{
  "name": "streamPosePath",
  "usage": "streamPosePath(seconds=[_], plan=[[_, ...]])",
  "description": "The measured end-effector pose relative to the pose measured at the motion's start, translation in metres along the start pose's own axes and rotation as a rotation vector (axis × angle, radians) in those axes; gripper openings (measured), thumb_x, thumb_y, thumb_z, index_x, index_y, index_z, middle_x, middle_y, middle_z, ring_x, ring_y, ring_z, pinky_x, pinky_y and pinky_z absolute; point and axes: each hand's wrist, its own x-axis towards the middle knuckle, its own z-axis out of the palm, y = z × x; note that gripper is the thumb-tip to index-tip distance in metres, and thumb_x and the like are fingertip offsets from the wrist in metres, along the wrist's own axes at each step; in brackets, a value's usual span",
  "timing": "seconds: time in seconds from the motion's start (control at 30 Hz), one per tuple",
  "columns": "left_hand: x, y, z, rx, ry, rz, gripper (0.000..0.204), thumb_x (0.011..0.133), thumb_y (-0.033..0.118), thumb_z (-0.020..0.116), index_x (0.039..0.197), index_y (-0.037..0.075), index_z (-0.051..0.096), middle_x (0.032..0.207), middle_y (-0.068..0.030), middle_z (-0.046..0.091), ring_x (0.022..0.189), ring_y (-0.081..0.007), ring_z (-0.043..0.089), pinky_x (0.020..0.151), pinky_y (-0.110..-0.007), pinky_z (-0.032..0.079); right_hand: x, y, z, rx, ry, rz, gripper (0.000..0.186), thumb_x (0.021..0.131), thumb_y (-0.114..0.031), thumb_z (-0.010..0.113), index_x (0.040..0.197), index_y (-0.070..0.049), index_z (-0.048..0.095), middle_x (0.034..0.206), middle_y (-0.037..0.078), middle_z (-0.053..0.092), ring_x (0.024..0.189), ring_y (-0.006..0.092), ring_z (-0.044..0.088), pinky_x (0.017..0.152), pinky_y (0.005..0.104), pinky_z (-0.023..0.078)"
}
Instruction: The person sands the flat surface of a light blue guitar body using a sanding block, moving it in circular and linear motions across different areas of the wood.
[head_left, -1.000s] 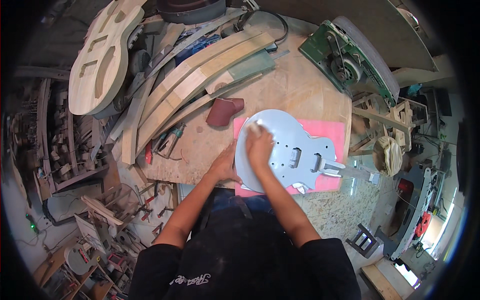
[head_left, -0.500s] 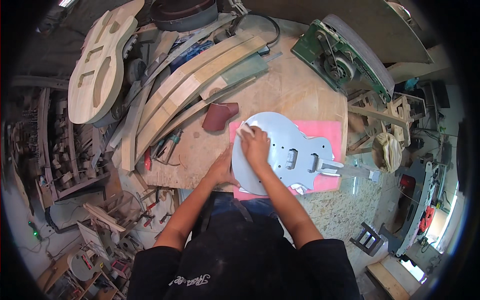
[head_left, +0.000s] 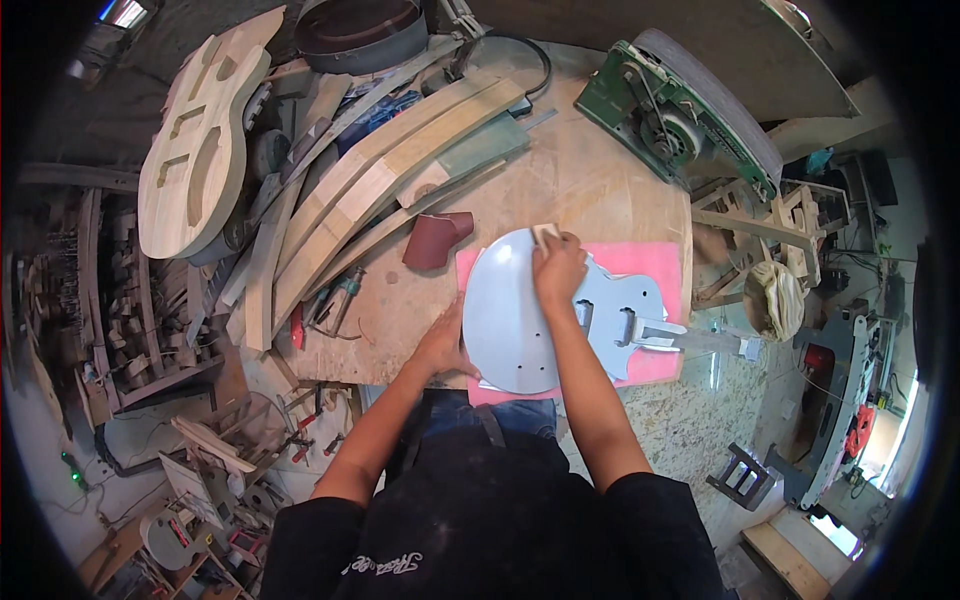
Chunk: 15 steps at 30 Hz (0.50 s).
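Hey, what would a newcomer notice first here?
Probably the glossy pale-blue guitar body at centre, on a pink sheet, where the bare right hand holds a small beige pad. Next, the bare blond-wood guitar body, upper left, and the green metal belt machine, upper right.

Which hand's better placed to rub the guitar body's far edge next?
Probably the right hand: it holds a small tan pad by the far edge of the guitar body, while the left hand lies at the left edge.
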Motion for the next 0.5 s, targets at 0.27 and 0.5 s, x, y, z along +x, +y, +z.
streamPosePath(seconds=[0.27,0.5], plan=[[0.0,0.002,0.0,0.029,-0.028,-0.025,0.17,0.037,0.041,0.104,0.165,-0.007,0.003,0.17,-0.033,0.019,0.159,-0.043,0.021,0.131,-0.046,0.02,-0.034,-0.036,0.004,0.032,-0.175,-0.232,0.037,0.086,-0.021,0.075,0.122,-0.017,0.076,0.136,0.013,0.061,0.119,0.0375,0.058,0.095,0.056,0.048],[0.005,0.004,0.001,0.037,-0.004,0.015,0.169,0.036,0.041,0.104,0.165,-0.008,0.004,0.169,-0.0335,0.02,0.159,-0.0433,0.022,0.131,-0.046,0.021,-0.038,-0.025,0.022,-0.049,-0.093,-0.053,0.038,0.087,-0.023,0.073,0.125,-0.018,0.076,0.138,0.011,0.06,0.118,0.0383,0.056,0.093,0.0564,0.048]])
